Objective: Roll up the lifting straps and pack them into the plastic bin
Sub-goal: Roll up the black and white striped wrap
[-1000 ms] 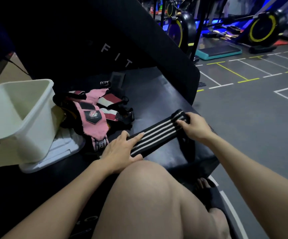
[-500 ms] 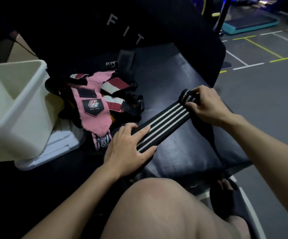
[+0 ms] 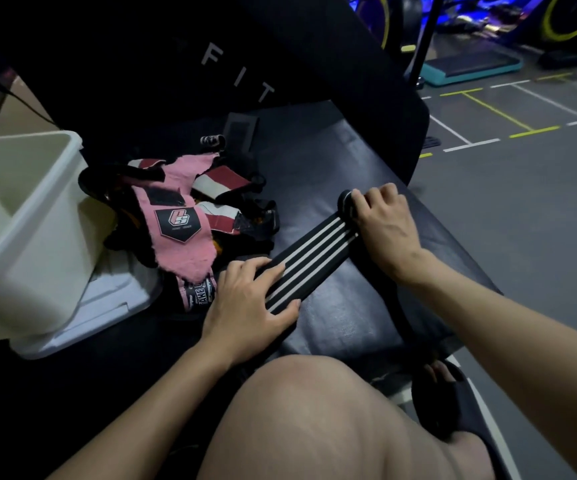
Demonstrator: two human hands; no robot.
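Note:
A black strap with white stripes (image 3: 309,256) lies flat across the black padded bench (image 3: 342,157). My left hand (image 3: 249,306) presses its near end down with straight fingers. My right hand (image 3: 382,223) curls round the far end, where the strap is wound into a small roll (image 3: 345,199). A heap of pink, red-and-white and black straps (image 3: 179,216) lies to the left of the striped one. The white plastic bin (image 3: 20,230) stands tilted at the far left, resting on its white lid (image 3: 107,303).
The bench's black backrest (image 3: 245,64) with white letters rises behind the straps. My bare knee (image 3: 314,410) fills the bottom middle, and my sandalled foot (image 3: 443,396) is on the grey gym floor (image 3: 522,220) to the right. Exercise machines stand at the far back.
My right hand has rolled the strap's far end a little further, so the roll looks thicker and the flat stretch shorter. My left hand keeps pressing the near end. The camera shifted slightly.

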